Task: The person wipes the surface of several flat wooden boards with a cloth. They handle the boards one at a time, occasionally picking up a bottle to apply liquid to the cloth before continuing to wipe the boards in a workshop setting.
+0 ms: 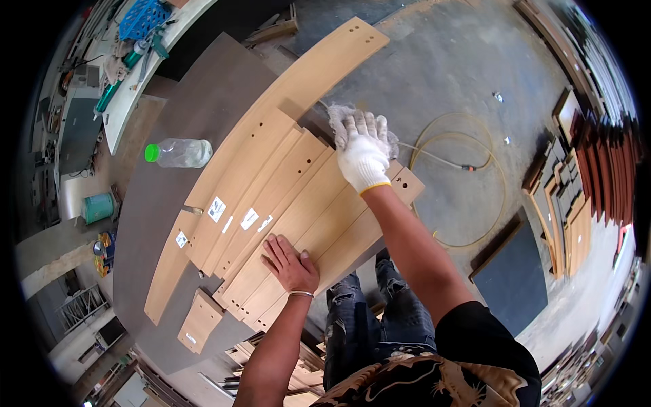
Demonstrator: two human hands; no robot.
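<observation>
Light wood boards point(332, 207) with drilled holes at their ends lie side by side in front of me. My bare left hand point(291, 266) rests flat on them near their left end, fingers spread. In a white knit glove, my right hand point(365, 154) presses a greyish rag point(337, 117) onto the far right end of the boards. The rag bunches out past the fingertips and beside the palm. Several stickers point(249, 218) mark the boards farther from me. A longer curved board point(312, 64) lies behind them.
A grey-brown table point(146, 244) carries the boards, a clear bottle with green cap point(180, 153) and a short wood piece point(201, 321). A coiled hose point(468, 167) lies on the floor to the right, near a dark panel point(513, 275) and stacked boards point(576, 230).
</observation>
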